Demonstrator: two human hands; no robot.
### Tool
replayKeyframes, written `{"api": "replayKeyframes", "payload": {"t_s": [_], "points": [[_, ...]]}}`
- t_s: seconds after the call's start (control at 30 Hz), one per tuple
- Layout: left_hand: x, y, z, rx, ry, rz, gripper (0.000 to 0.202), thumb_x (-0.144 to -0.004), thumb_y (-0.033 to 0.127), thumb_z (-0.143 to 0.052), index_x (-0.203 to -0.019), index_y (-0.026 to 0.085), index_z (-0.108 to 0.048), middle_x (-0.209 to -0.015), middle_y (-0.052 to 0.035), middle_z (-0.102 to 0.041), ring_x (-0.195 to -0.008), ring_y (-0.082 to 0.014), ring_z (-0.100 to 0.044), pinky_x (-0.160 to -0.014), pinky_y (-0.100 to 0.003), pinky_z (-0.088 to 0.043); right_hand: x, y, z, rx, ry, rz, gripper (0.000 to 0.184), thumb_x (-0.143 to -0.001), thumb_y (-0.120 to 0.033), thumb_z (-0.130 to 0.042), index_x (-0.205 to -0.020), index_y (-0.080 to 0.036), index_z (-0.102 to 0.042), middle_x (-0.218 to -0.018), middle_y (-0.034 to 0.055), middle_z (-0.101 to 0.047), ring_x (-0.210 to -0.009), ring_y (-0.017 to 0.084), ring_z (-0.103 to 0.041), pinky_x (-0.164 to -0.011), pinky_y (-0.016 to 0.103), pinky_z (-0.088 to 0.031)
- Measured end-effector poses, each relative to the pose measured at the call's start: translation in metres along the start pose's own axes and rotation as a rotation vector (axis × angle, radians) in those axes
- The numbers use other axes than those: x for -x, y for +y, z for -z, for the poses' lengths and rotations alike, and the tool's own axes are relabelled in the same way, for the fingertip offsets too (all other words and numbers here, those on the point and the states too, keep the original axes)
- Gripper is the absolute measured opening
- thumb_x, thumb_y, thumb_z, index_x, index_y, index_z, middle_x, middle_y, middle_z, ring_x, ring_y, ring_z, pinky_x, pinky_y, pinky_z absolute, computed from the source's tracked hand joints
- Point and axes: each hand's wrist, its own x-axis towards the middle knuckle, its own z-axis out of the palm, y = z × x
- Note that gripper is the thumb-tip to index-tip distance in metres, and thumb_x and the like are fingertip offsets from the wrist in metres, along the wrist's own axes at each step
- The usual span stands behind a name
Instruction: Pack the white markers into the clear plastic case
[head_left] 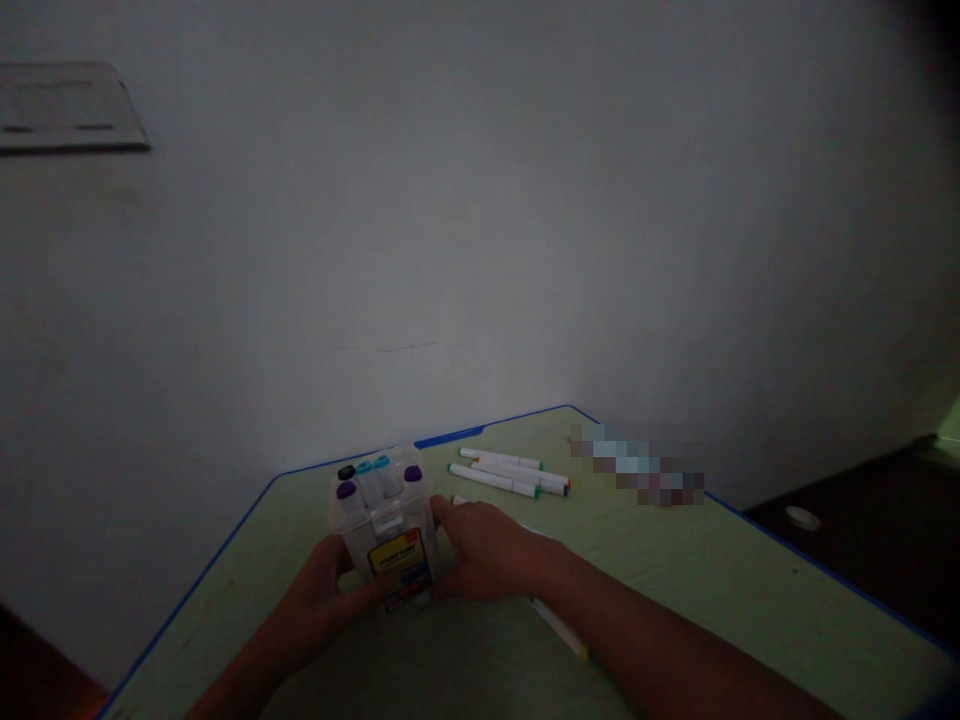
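A clear plastic marker box point(386, 525) with a yellow label stands on the pale green table point(712, 590). Several markers with black, blue and purple caps stand upright in it. My left hand point(330, 595) grips the box's left side, fingers curled onto its front. My right hand point(487, 550) presses against the right side of the box, fingers wrapped toward it. Three white markers point(510, 472) with green and orange ends lie on the table just behind my right hand. Another white marker point(559, 628) lies partly under my right forearm.
The table has a blue edge point(187, 590) and sits against a plain white wall. A blurred patch point(637, 465) lies at the table's far right. A dark surface point(862, 530) with a small white disc point(802, 517) stands to the right.
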Motion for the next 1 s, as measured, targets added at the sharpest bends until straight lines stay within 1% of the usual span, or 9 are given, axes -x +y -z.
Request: {"api": "replayKeyframes", "payload": {"t_s": [0.1, 0.27, 0.43, 0.53, 0.7, 1.0], "points": [[0.000, 0.001, 0.000, -0.015, 0.004, 0.018, 0.042, -0.064, 0.038, -0.064, -0.097, 0.015, -0.054, -0.099, -0.0104, -0.062, -0.093, -0.0257, -0.058, -0.082, -0.039, -0.046, 0.000, -0.001, 0.001, -0.005, -0.004, -0.003, 0.066, -0.057, -0.045, -0.066, -0.112, -0.018, -0.041, -0.100, 0.0094, -0.059, -0.087, 0.028, -0.056, -0.065, 0.032, -0.043], [0.001, 0.001, 0.000, 0.000, 0.010, 0.002, 0.038, -0.064, 0.036, -0.065, -0.095, 0.016, -0.057, -0.098, -0.0091, -0.063, -0.093, -0.0251, -0.058, -0.082, -0.038, -0.046, 0.000, -0.001, 0.001, -0.004, -0.002, 0.005, 0.066, -0.057, -0.046, -0.066, -0.112, -0.018, -0.041, -0.099, 0.0093, -0.059, -0.086, 0.028, -0.056, -0.063, 0.032, -0.043], [0.002, 0.000, -0.001, 0.004, 0.060, 0.014, 0.043, -0.062, 0.037, -0.066, -0.098, 0.015, -0.055, -0.098, -0.0095, -0.063, -0.092, -0.0257, -0.058, -0.082, -0.038, -0.046, 0.000, 0.000, 0.002, -0.005, 0.001, 0.000, 0.066, -0.057, -0.045, -0.067, -0.111, -0.018, -0.041, -0.100, 0.0096, -0.059, -0.086, 0.027, -0.056, -0.063, 0.031, -0.042], [0.003, 0.003, -0.002, 0.015, 0.055, 0.004, 0.041, -0.061, 0.036, -0.066, -0.096, 0.015, -0.058, -0.095, -0.0089, -0.064, -0.091, -0.0262, -0.058, -0.081, -0.039, -0.046, 0.001, -0.001, 0.001, -0.015, -0.006, -0.018, 0.068, -0.055, -0.046, -0.067, -0.112, -0.018, -0.041, -0.100, 0.0092, -0.059, -0.087, 0.027, -0.056, -0.063, 0.031, -0.042], [0.004, 0.010, -0.002, 0.011, 0.071, 0.008, 0.040, -0.060, 0.036, -0.066, -0.095, 0.017, -0.061, -0.092, -0.0079, -0.065, -0.088, -0.0257, -0.059, -0.079, -0.039, -0.047, 0.001, -0.001, 0.002, -0.010, -0.005, -0.010, 0.065, -0.057, -0.045, -0.066, -0.111, -0.018, -0.042, -0.100, 0.0093, -0.059, -0.086, 0.028, -0.056, -0.063, 0.031, -0.043], [0.004, 0.013, -0.003, -0.008, 0.074, 0.000, 0.039, -0.060, 0.036, -0.066, -0.094, 0.017, -0.062, -0.092, -0.0082, -0.065, -0.088, -0.0256, -0.059, -0.078, -0.038, -0.048, 0.000, -0.001, 0.002, -0.008, -0.002, -0.005, 0.068, -0.055, -0.045, -0.067, -0.112, -0.019, -0.041, -0.101, 0.0088, -0.059, -0.087, 0.028, -0.056, -0.064, 0.032, -0.043]]}}
